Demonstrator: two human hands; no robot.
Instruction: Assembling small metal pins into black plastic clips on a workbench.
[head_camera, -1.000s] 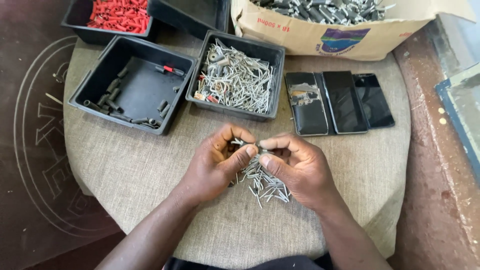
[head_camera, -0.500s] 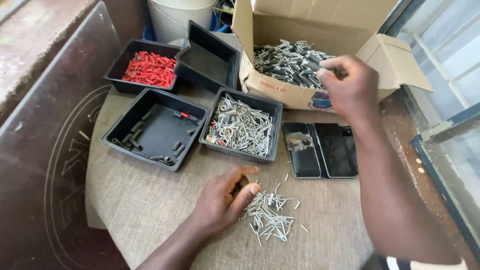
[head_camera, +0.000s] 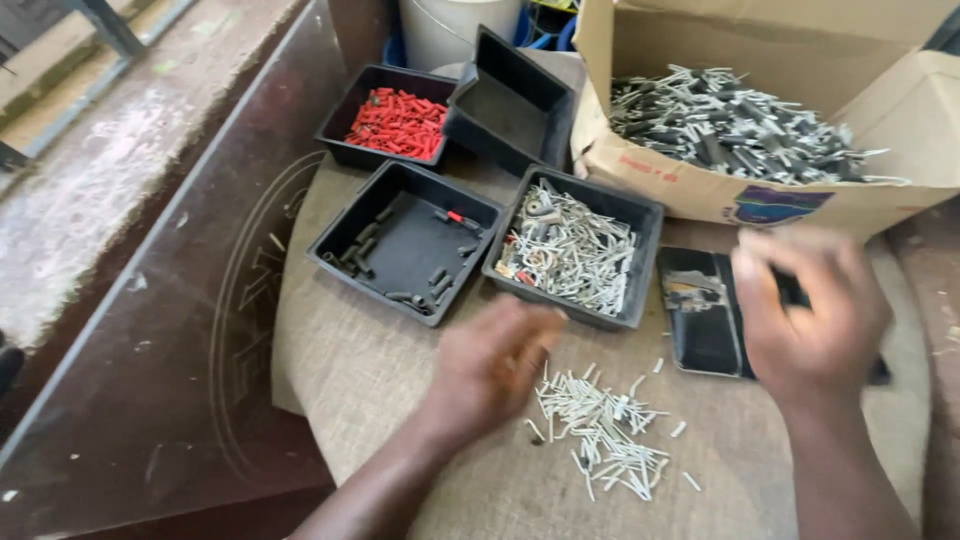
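My left hand (head_camera: 495, 365) hovers, blurred, with fingers curled, just left of a small pile of pale thin pins (head_camera: 600, 430) on the burlap-covered round table (head_camera: 380, 390). My right hand (head_camera: 810, 320) is blurred too, with fingers bent, over the dark flat phones (head_camera: 700, 320) at the right. Whether either hand holds a piece is not visible. A black tray of silvery pins (head_camera: 575, 245) sits just beyond my left hand. A cardboard box (head_camera: 690, 190) full of grey metal parts (head_camera: 730, 120) stands behind my right hand.
A black tray with a few dark short tubes (head_camera: 405, 240) lies left of the pin tray. Behind it are a tray of red pieces (head_camera: 395, 120), a tilted empty black tray (head_camera: 510, 100) and a white bucket (head_camera: 455, 30). Dark floor lies to the left.
My right hand has come back from the cardboard box to above the phones. My left hand stayed beside the pin pile. The camera has tilted and moved closer.
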